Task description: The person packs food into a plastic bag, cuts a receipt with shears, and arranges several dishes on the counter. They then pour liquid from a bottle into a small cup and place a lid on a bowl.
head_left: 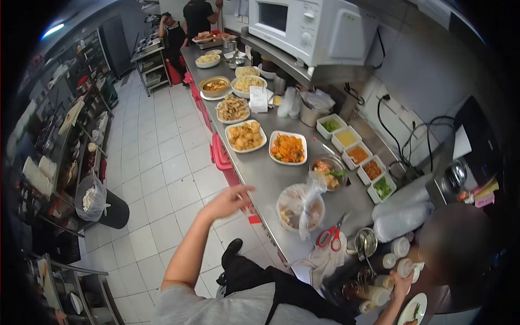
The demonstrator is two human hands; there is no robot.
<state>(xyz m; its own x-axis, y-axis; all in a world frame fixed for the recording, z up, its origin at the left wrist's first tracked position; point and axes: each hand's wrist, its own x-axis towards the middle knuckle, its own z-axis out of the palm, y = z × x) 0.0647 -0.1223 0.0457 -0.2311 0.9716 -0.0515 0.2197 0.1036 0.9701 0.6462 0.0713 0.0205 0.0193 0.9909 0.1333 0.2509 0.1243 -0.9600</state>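
Spreading wide with the palm down, the fingers (242, 190) of my left hand (230, 201) hold nothing. The hand hangs over the tiled floor (162, 162), just off the front edge of the steel counter (265, 173). Nearest to it, close to that front edge, stands a bagged bowl (300, 208) with its clear wrap bunched at the top.

My right hand (402, 283) is at the near end of the counter, among a cluster of squeeze bottles (379, 295). Its fingers curl against one of them, but I cannot tell whether they grip it. A white plate (416, 310) with food on it sits just beside this hand.

Between the bagged bowl and the squeeze bottles lie red-handled scissors (331, 237), with a small steel cup (365, 242) next to them. Farther along the counter sit an orange dish (287, 147) and a plate of fried pieces (246, 135). A row of white tubs (357, 154) lines the back edge. A microwave (303, 24) rests on the shelf above. Two people (184, 24) stand at the far end.
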